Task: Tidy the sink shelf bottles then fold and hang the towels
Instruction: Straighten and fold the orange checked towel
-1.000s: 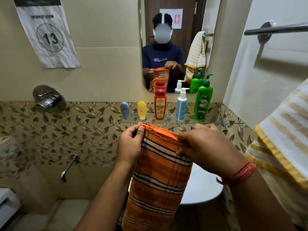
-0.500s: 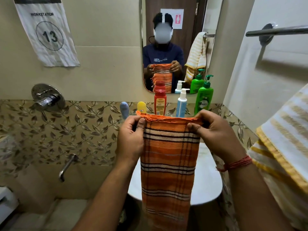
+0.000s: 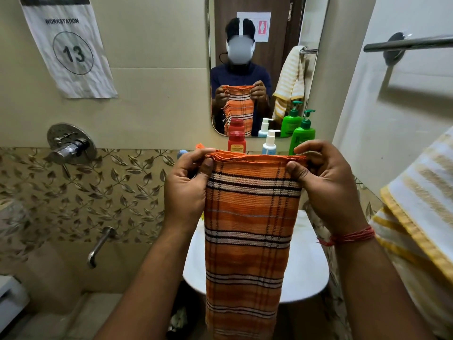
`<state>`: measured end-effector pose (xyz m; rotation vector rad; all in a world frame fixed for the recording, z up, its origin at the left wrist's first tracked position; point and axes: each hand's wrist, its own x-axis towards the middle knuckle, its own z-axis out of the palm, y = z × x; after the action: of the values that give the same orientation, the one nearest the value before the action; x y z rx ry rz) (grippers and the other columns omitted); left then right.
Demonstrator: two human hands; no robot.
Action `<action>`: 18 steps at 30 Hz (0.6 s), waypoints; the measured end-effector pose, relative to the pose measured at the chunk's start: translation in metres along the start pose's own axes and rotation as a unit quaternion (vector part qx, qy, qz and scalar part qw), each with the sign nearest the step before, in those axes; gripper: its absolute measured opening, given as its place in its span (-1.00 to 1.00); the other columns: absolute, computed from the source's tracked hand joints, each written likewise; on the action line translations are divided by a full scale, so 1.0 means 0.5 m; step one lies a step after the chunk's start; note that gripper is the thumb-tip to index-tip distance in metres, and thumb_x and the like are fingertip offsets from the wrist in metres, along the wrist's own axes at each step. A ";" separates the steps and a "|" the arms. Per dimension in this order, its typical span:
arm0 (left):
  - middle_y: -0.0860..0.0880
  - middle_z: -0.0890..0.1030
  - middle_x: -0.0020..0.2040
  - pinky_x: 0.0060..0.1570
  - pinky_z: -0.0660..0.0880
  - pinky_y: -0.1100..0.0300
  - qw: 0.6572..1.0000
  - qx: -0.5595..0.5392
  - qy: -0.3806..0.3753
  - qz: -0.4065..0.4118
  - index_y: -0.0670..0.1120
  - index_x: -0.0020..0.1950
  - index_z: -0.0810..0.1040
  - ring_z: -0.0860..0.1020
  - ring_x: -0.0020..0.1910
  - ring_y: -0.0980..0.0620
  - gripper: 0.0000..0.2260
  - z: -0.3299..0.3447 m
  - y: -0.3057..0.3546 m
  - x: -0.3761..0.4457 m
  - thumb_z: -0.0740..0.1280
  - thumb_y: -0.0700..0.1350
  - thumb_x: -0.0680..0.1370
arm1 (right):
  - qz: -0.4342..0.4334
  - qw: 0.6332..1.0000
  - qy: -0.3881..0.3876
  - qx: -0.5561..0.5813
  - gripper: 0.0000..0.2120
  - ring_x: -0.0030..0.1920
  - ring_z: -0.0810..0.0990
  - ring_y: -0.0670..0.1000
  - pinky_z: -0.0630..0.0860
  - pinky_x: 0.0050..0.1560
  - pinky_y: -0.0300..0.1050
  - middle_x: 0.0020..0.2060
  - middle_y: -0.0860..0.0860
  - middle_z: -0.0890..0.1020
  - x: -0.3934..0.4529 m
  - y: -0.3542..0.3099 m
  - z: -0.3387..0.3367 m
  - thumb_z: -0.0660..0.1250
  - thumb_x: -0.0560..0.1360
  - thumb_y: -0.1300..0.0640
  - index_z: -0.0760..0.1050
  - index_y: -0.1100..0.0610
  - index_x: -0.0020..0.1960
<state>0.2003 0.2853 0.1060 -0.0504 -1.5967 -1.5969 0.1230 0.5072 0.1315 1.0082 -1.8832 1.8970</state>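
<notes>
The person holds an orange striped towel [image 3: 247,231] up in front of the chest, folded into a narrow band that hangs straight down between the forearms. The left hand [image 3: 186,190] pinches the towel's top left corner, thumb pressed on the front of the cloth. The right hand [image 3: 326,182] grips the top right corner the same way, with a red thread bracelet [image 3: 353,238] at its wrist. The top edge is stretched level between both hands. Just beyond the hands stand a red bottle [image 3: 236,143], a white pump bottle [image 3: 269,144] and a green pump bottle [image 3: 304,133]. Below the hands, behind the towel, sits the white sink [image 3: 308,271]. Right of the right hand hangs a yellow striped towel [image 3: 421,207], beneath a metal towel bar [image 3: 411,43].
</notes>
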 end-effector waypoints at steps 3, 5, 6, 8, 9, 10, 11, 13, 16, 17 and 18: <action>0.04 0.69 0.11 0.02 0.64 0.10 0.997 -0.069 -0.025 -0.016 0.12 0.35 0.53 0.67 0.11 0.03 -0.59 -0.010 -0.003 0.010 0.43 -0.03 0.51 | -0.014 1.000 0.014 0.014 -0.78 -0.02 0.71 -0.06 0.64 -0.10 -0.25 -0.08 -0.12 0.71 0.003 -0.003 0.005 0.42 0.46 0.06 0.49 -0.05 0.08; -0.05 0.61 0.29 0.08 0.63 0.00 0.984 -0.116 -0.089 -0.099 0.17 0.46 0.37 0.63 0.23 -0.05 -0.34 -0.024 -0.012 0.007 0.53 0.12 0.40 | -0.017 0.999 0.026 0.035 -0.78 -0.02 0.71 -0.05 0.64 -0.10 -0.24 -0.08 -0.11 0.71 0.006 -0.005 0.008 0.42 0.46 0.06 0.50 -0.05 0.09; -0.10 0.62 0.30 0.09 0.63 -0.02 0.971 -0.120 -0.140 -0.153 0.10 0.44 0.38 0.62 0.25 -0.11 -0.25 -0.029 -0.018 0.001 0.57 0.21 0.32 | -0.017 0.998 0.029 0.044 -0.77 -0.02 0.71 -0.04 0.64 -0.10 -0.23 -0.07 -0.11 0.71 0.008 -0.006 0.009 0.42 0.46 0.06 0.50 -0.04 0.09; -0.12 0.68 0.23 0.11 0.62 -0.02 0.943 -0.097 -0.231 -0.217 -0.05 0.35 0.48 0.62 0.25 -0.17 -0.21 -0.028 -0.032 -0.014 0.62 0.25 0.24 | -0.011 0.998 0.026 0.052 -0.76 0.00 0.72 -0.03 0.65 -0.09 -0.22 -0.06 -0.10 0.71 0.011 -0.007 0.011 0.42 0.45 0.05 0.50 -0.04 0.10; -0.15 0.67 0.23 0.16 0.60 -0.06 0.938 -0.098 -0.251 -0.218 -0.10 0.33 0.51 0.61 0.26 -0.21 -0.25 -0.024 -0.039 -0.019 0.63 0.20 0.26 | -0.006 0.998 0.024 0.054 -0.76 0.00 0.72 -0.02 0.65 -0.09 -0.21 -0.05 -0.09 0.72 0.014 -0.006 0.010 0.42 0.45 0.05 0.50 -0.04 0.10; -0.20 0.65 0.25 0.21 0.56 -0.12 0.938 -0.113 -0.252 -0.208 -0.13 0.33 0.52 0.59 0.28 -0.24 -0.29 -0.018 -0.043 -0.022 0.63 0.14 0.30 | 0.000 0.998 0.026 0.059 -0.75 0.00 0.72 -0.01 0.66 -0.08 -0.19 -0.05 -0.08 0.72 0.015 -0.004 0.008 0.43 0.46 0.05 0.50 -0.03 0.11; -0.23 0.64 0.26 0.25 0.54 -0.16 0.940 -0.134 -0.242 -0.198 -0.13 0.33 0.53 0.59 0.29 -0.26 -0.34 -0.013 -0.042 -0.023 0.62 0.09 0.33 | 0.005 0.997 0.030 0.071 -0.75 0.01 0.72 0.01 0.66 -0.07 -0.17 -0.04 -0.06 0.72 0.016 -0.001 0.007 0.43 0.46 0.04 0.50 -0.01 0.12; -0.23 0.65 0.24 0.25 0.54 -0.18 0.945 -0.161 -0.217 -0.181 -0.07 0.27 0.60 0.60 0.27 -0.26 -0.50 0.001 -0.035 -0.020 0.60 0.03 0.38 | 0.023 0.990 0.027 0.133 -0.69 0.06 0.71 0.06 0.66 -0.02 -0.11 -0.01 -0.01 0.71 0.013 0.013 -0.006 0.44 0.48 0.04 0.49 0.02 0.19; -0.20 0.68 0.20 0.20 0.57 -0.18 0.953 -0.156 -0.199 -0.166 -0.03 0.20 0.66 0.63 0.22 -0.24 -0.68 0.027 -0.019 -0.016 0.52 -0.07 0.46 | 0.094 0.972 -0.061 0.207 -0.57 0.21 0.64 0.15 0.64 0.09 0.02 0.17 0.08 0.66 -0.012 0.045 -0.020 0.45 0.48 0.12 0.46 -0.04 0.31; -0.19 0.69 0.19 0.16 0.60 -0.14 0.955 -0.159 -0.191 -0.160 -0.03 0.20 0.66 0.64 0.21 -0.23 -0.71 0.035 -0.014 -0.014 0.50 -0.08 0.48 | 0.120 0.968 -0.087 0.204 -0.54 0.23 0.63 0.18 0.63 0.10 0.05 0.20 0.11 0.65 -0.025 0.056 -0.016 0.46 0.45 0.14 0.47 -0.05 0.31; -0.17 0.69 0.18 0.12 0.61 -0.09 0.957 -0.164 -0.182 -0.155 -0.03 0.20 0.66 0.65 0.19 -0.22 -0.71 0.040 -0.010 -0.010 0.51 -0.08 0.49 | 0.141 0.965 -0.092 0.201 -0.54 0.23 0.63 0.22 0.63 0.10 0.07 0.21 0.14 0.65 -0.035 0.064 -0.010 0.49 0.41 0.13 0.52 -0.03 0.28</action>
<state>0.1902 0.3034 0.1027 -0.3012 -1.6516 -2.1900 0.1136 0.5132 0.0967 1.1101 -1.8630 2.5051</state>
